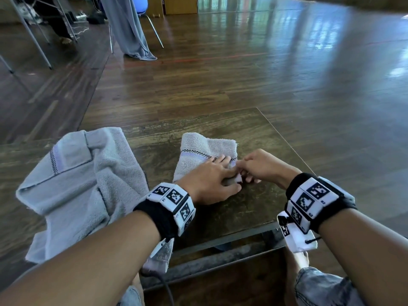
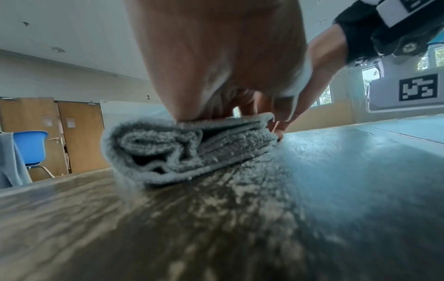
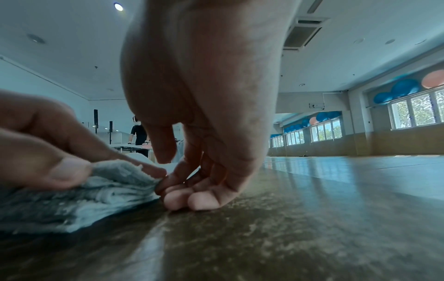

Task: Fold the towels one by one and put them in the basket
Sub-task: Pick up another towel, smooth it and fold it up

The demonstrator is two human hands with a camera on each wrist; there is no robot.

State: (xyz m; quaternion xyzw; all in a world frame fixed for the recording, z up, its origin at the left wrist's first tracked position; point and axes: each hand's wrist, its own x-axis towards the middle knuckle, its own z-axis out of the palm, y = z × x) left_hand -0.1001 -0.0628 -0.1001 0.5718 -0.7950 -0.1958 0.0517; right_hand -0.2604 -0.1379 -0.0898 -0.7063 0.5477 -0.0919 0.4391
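A small grey towel [image 1: 205, 151] with a checked stripe lies folded in several layers on the dark wooden table [image 1: 254, 206]. My left hand [image 1: 212, 180] lies flat on its near right part, fingers straight and pressing down. In the left wrist view the palm [image 2: 216, 66] bears on the folded towel [image 2: 187, 150]. My right hand [image 1: 260, 167] is at the towel's right corner with curled fingers, pinching the towel's edge [image 3: 144, 182]; its other fingertips [image 3: 192, 199] rest on the table. A larger grey towel [image 1: 84, 184] lies loose and crumpled at the left. No basket is in view.
The table's right edge [image 1: 284, 142] and front edge [image 1: 220, 237] are close to my hands. A chair draped with grey cloth [image 1: 128, 29] stands on the wooden floor at the back left. Another person [image 3: 139, 133] stands at a far table.
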